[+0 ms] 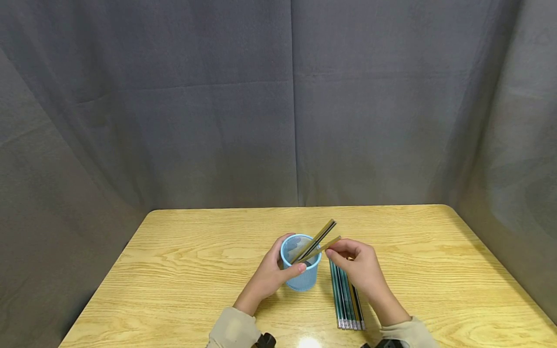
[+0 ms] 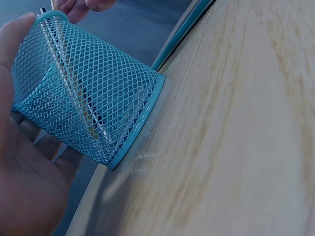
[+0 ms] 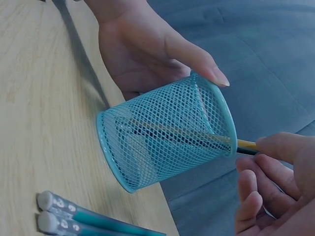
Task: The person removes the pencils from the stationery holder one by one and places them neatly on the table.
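A light blue mesh pencil cup (image 1: 301, 279) stands upright on the wooden table. My left hand (image 1: 273, 271) holds it from the left, thumb over the rim and fingers round the far side. Gold and black striped pencils (image 1: 318, 239) lean inside the cup, their upper ends sticking out to the right. Between thumb and fingertips my right hand (image 1: 358, 263) pinches another striped pencil (image 1: 333, 241), whose lower part slants into the cup. Through the mesh in the right wrist view, pencil shafts (image 3: 167, 132) reach down toward the cup's base.
Right of the cup, a row of several green and striped pencils (image 1: 344, 295) lies side by side, partly under my right hand, eraser ends toward me. Wooden table (image 1: 196, 270) surrounds the cup. Grey curtains (image 1: 217, 121) hang behind and at both sides.
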### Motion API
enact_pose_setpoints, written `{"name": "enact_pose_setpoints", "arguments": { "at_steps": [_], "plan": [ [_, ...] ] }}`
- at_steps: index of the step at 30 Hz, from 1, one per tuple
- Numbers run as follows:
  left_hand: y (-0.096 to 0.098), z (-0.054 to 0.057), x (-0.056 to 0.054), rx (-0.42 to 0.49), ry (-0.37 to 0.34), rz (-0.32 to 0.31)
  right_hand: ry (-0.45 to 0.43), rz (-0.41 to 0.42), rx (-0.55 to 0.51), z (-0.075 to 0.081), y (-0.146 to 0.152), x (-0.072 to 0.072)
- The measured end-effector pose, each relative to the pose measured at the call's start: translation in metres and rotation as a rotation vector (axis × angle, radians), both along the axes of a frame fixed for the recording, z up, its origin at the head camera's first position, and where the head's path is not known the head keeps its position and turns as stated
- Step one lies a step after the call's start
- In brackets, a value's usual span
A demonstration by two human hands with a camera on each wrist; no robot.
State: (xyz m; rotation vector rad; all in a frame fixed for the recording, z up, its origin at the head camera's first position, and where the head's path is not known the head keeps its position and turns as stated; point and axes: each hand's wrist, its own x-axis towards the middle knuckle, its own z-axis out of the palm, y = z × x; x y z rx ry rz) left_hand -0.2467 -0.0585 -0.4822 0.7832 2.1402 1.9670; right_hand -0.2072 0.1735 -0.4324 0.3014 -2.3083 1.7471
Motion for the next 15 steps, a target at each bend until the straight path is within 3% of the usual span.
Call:
{"name": "enact_pose_setpoints", "arguments": {
  "at_steps": [15],
  "plan": [
    [0.0, 0.0017, 0.0013, -0.013, 0.0, 0.004, 0.034, 0.026, 0.007, -0.006, -0.0065, 0.0003]
  ]
}}
